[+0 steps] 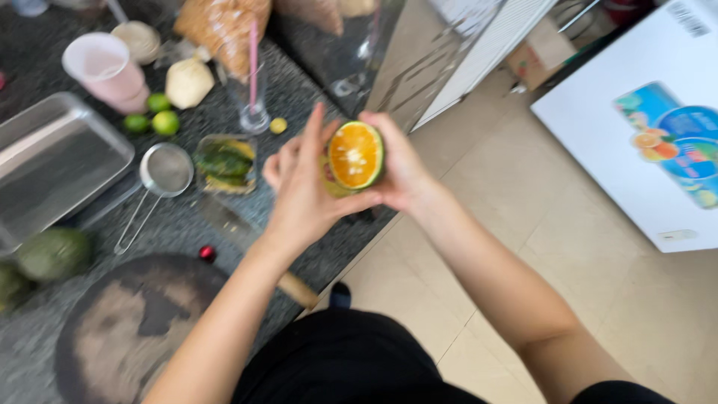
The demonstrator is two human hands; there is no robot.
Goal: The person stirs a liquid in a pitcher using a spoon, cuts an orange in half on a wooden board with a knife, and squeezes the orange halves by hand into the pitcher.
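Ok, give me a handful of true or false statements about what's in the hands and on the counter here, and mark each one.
1. Both hands hold a cut citrus half, orange flesh facing the camera. True; the left hand and right hand both grip it.
2. The pink cup lies tipped over. False; it stands upright.
3. A small metal strainer lies on the dark counter. True.
4. The metal tray is full of limes. False; the small limes lie beside it.
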